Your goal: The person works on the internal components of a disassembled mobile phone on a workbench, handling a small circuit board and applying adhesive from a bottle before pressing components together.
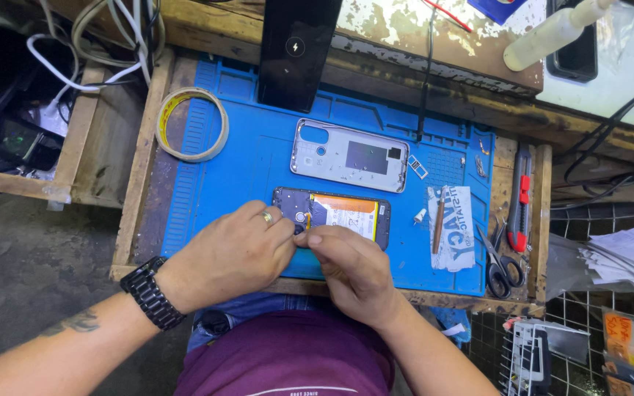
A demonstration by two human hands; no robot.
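I see the opened phone (332, 216) lying lengthwise along the blue mat's (258, 147) front edge, my left hand (232, 253) and right hand (350, 268) both pinching at its left end.

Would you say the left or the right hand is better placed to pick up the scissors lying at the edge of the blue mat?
Probably the right hand: the scissors lie on its side of the opened phone, while the left hand would have to cross over.

Opened phone (346, 216) lies flat, orange-labelled battery exposed.
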